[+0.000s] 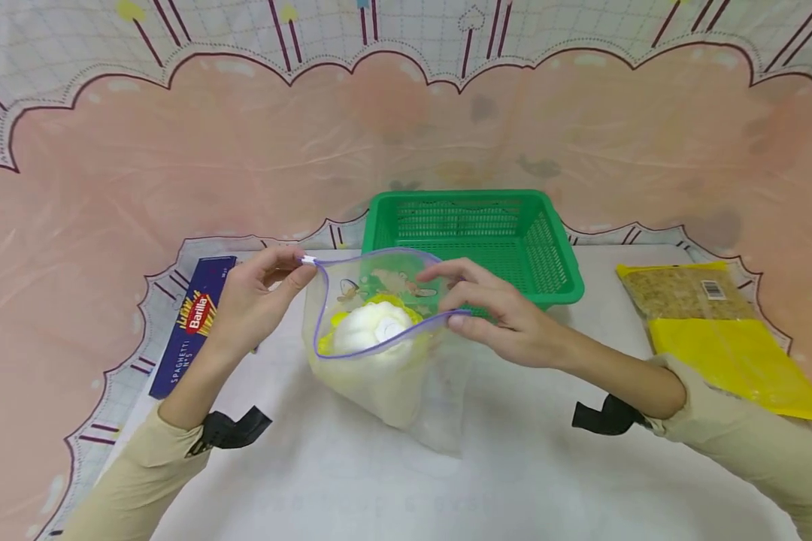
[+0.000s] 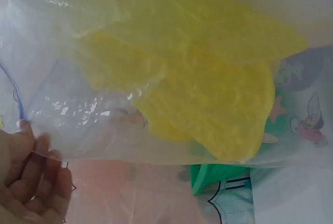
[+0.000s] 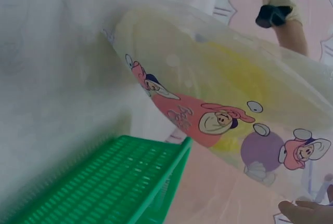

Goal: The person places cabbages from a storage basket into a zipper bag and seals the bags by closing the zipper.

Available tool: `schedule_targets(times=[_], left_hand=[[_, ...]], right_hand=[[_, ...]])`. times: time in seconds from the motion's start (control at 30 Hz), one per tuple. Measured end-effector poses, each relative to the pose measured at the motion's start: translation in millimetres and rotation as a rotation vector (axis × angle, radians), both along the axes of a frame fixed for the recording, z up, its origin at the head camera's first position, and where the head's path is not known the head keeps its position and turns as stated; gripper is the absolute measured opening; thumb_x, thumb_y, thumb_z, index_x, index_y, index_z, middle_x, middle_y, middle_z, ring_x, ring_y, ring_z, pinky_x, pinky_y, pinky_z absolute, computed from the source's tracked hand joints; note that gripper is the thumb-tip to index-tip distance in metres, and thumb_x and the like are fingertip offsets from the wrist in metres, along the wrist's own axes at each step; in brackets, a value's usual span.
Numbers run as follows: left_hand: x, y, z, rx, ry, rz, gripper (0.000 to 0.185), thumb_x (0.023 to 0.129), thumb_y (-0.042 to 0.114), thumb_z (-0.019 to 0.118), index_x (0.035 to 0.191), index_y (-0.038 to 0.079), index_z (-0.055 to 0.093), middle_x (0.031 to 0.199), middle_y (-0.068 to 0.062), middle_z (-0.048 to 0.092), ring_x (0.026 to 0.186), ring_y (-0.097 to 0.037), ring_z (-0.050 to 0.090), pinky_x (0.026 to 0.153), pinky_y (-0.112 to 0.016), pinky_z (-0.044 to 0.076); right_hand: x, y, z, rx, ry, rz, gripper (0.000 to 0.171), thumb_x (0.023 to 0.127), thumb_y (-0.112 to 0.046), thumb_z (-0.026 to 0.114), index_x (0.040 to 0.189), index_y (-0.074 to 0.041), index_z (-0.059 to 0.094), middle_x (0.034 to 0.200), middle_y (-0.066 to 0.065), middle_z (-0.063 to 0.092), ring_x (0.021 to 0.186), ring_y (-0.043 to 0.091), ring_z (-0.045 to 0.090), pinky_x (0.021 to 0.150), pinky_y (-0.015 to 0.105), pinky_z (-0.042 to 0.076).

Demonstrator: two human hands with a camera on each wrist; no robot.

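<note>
A clear zip bag (image 1: 386,361) with cartoon prints and a purple zip rim stands open on the table, holding a white and yellow item (image 1: 372,327). My left hand (image 1: 260,297) pinches the bag's white slider at the rim's left end. My right hand (image 1: 494,312) pinches the rim at its right side. In the left wrist view the bag (image 2: 171,78) fills the frame, with the left hand's fingers (image 2: 36,182) at its lower left corner. The right wrist view has the printed bag (image 3: 229,115) close up and a fingertip (image 3: 304,213) at the bottom right.
A green plastic basket (image 1: 555,255) stands just behind the bag. A blue Barilla spaghetti box (image 1: 192,323) lies at the left. A yellow packet with brown contents (image 1: 710,330) lies at the right. The table (image 1: 446,481) has a white cover with a pink patterned border.
</note>
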State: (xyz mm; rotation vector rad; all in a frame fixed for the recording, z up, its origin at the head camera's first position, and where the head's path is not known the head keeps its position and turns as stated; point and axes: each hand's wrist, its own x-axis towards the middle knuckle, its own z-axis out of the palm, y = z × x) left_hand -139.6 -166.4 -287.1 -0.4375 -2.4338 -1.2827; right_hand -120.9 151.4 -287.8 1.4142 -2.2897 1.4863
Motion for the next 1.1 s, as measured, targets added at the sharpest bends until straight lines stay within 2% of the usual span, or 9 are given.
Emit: schedule_targets(times=[0.17, 0.23, 0.3, 0.4, 0.5, 0.6, 0.73, 0.9, 1.1], left_hand=[[16.6, -3.3, 7.3, 0.034, 0.173, 0.047, 0.016, 0.083, 0.002, 0.073, 0.097, -0.005, 0.069, 0.086, 0.029, 0.060, 0.079, 0.010, 0.061, 0.077, -0.005, 0.049], [23.2, -6.4, 11.5, 0.050, 0.240, 0.054, 0.016, 0.081, -0.002, 0.074, 0.096, -0.007, 0.068, 0.085, 0.030, 0.061, 0.075, 0.011, 0.061, 0.073, -0.005, 0.050], [28.7, -9.7, 15.6, 0.060, 0.289, 0.061, 0.017, 0.080, -0.006, 0.073, 0.095, -0.009, 0.068, 0.085, 0.031, 0.062, 0.074, 0.011, 0.061, 0.071, -0.005, 0.050], [35.5, -12.8, 19.4, 0.085, 0.309, 0.079, 0.015, 0.079, -0.010, 0.073, 0.093, -0.012, 0.066, 0.083, 0.031, 0.062, 0.071, 0.011, 0.061, 0.068, -0.005, 0.049], [40.6, -14.4, 20.7, 0.097, 0.314, 0.108, 0.015, 0.078, -0.009, 0.074, 0.091, -0.012, 0.066, 0.082, 0.032, 0.062, 0.070, 0.011, 0.061, 0.067, -0.005, 0.049], [44.6, -14.7, 21.4, 0.090, 0.326, 0.139, 0.015, 0.077, -0.007, 0.076, 0.089, -0.010, 0.068, 0.082, 0.034, 0.063, 0.070, 0.012, 0.061, 0.066, -0.004, 0.048], [51.0, -12.1, 23.8, 0.077, 0.349, 0.142, 0.015, 0.075, -0.006, 0.078, 0.086, -0.008, 0.069, 0.081, 0.035, 0.063, 0.069, 0.013, 0.060, 0.063, -0.004, 0.046], [60.4, -2.7, 27.4, 0.174, 0.385, 0.035, 0.017, 0.073, -0.005, 0.080, 0.080, -0.013, 0.067, 0.080, 0.026, 0.068, 0.067, 0.008, 0.063, 0.067, -0.007, 0.051], [63.0, 10.2, 32.7, 0.393, 0.424, -0.225, 0.023, 0.074, -0.005, 0.079, 0.075, -0.020, 0.062, 0.080, 0.003, 0.073, 0.071, -0.006, 0.066, 0.073, -0.014, 0.056]], right_hand=[[-1.6, 10.0, -5.4, -0.088, 0.118, -0.131, 0.009, 0.097, -0.014, 0.059, 0.094, -0.009, 0.067, 0.140, 0.018, 0.044, 0.137, 0.024, 0.041, 0.109, 0.025, 0.042], [-3.0, 15.8, -8.6, -0.155, 0.151, -0.187, 0.018, 0.096, -0.021, 0.060, 0.095, -0.005, 0.068, 0.132, 0.014, 0.050, 0.126, 0.020, 0.049, 0.103, 0.020, 0.045], [-4.9, 21.6, -11.7, -0.227, 0.165, -0.224, 0.021, 0.095, -0.020, 0.061, 0.095, -0.001, 0.069, 0.119, 0.006, 0.057, 0.110, 0.013, 0.055, 0.086, 0.014, 0.049], [-6.3, 29.2, -16.8, -0.320, 0.139, -0.228, 0.013, 0.091, -0.003, 0.063, 0.100, 0.005, 0.069, 0.103, -0.005, 0.065, 0.091, 0.006, 0.059, 0.074, 0.012, 0.049], [-5.4, 35.1, -22.3, -0.346, 0.102, -0.252, 0.026, 0.084, 0.016, 0.062, 0.109, 0.010, 0.066, 0.100, -0.010, 0.071, 0.087, 0.002, 0.067, 0.076, 0.012, 0.054], [-3.2, 39.6, -28.1, -0.315, 0.067, -0.312, 0.030, 0.082, 0.020, 0.061, 0.109, 0.009, 0.066, 0.100, -0.013, 0.072, 0.089, 0.001, 0.070, 0.078, 0.014, 0.055], [-0.4, 43.3, -32.3, -0.283, -0.014, -0.349, 0.019, 0.085, 0.017, 0.060, 0.100, 0.008, 0.068, 0.092, -0.011, 0.072, 0.084, 0.002, 0.068, 0.076, 0.015, 0.056], [2.3, 47.1, -31.0, -0.232, -0.143, -0.398, 0.012, 0.092, 0.009, 0.055, 0.099, 0.005, 0.065, 0.090, -0.010, 0.068, 0.082, 0.004, 0.067, 0.075, 0.016, 0.056], [1.0, 49.7, -31.5, -0.180, -0.227, -0.428, 0.010, 0.097, 0.002, 0.050, 0.099, 0.006, 0.059, 0.089, -0.010, 0.064, 0.082, 0.003, 0.064, 0.076, 0.016, 0.055]])
